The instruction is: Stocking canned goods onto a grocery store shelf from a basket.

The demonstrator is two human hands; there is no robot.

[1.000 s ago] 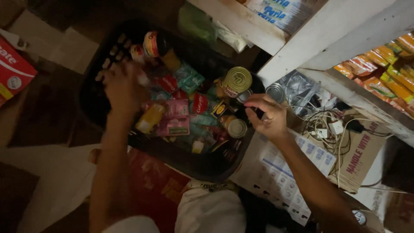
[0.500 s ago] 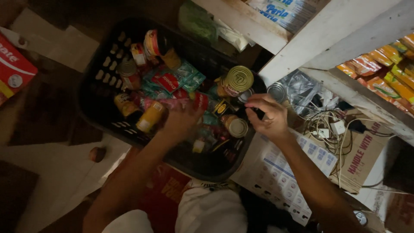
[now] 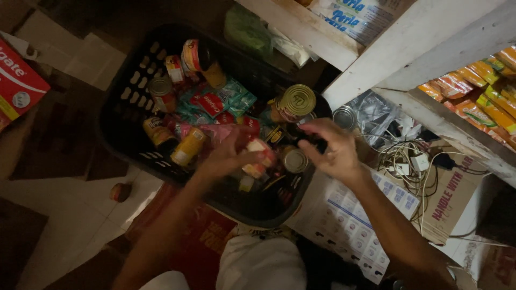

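A black plastic basket (image 3: 126, 102) sits on the floor below me, filled with several tins, small bottles and coloured sachets. My left hand (image 3: 228, 156) reaches into its middle, fingers curled over a small red and white packet (image 3: 259, 153). My right hand (image 3: 333, 150) hovers over the basket's right rim with fingers spread, close to a small tin (image 3: 294, 159). A gold-lidded tin (image 3: 295, 100) stands upright just behind my right hand.
White wooden shelves (image 3: 408, 48) at the upper right hold orange snack packets (image 3: 473, 91). Tangled cables and chargers (image 3: 408, 161) lie on a cardboard box (image 3: 451, 198). A red carton (image 3: 16, 80) is at the left. A small round object (image 3: 121, 191) lies on the floor.
My left hand has moved from the basket's far left corner across to its middle, beside my right hand. My right hand has opened its fingers slightly over the rim.
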